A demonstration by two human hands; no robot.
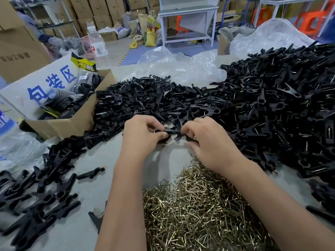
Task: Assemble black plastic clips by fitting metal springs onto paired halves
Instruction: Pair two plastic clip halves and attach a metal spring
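Observation:
My left hand [141,136] and my right hand [208,142] meet above the table's middle, both pinching a black plastic clip [172,132] held between their fingertips. The clip's parts are partly hidden by my fingers, so I cannot tell whether a spring sits on it. A heap of brass-coloured metal springs [195,205] lies right below my wrists. Loose black clip halves [145,98] form a long pile behind my hands. A bigger mound of black clips with springs fitted [281,105] rises at the right.
More black clips [36,192] lie scattered at the near left. An open cardboard box [76,122] of black parts stands at the left, with a water bottle [97,46] behind it. Crumpled clear plastic bags [181,66] lie at the back.

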